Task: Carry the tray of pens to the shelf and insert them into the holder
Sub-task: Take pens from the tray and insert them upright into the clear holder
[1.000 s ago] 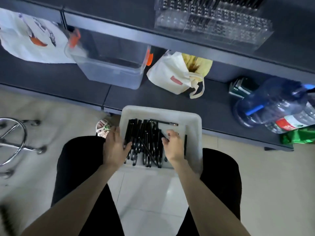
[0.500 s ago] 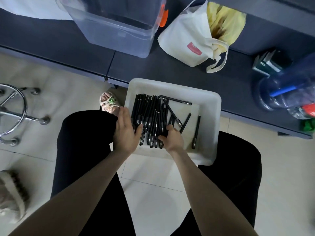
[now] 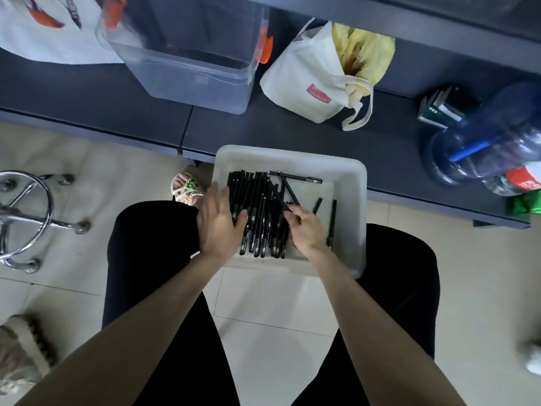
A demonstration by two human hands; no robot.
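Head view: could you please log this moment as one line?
white tray: on lap | black pens: piled in tray | left hand: flat against pile | right hand: fingers curled on pens

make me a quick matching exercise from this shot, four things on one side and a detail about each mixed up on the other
Things
1. white tray
2. clear bin
3. tote bag
4. water jug

Details
a. orange latches on its sides
b. blue, at the right end of the shelf
c. black pens lie inside
d. yellow stuff pokes out of the top

Pairs: 1-c, 2-a, 3-d, 4-b
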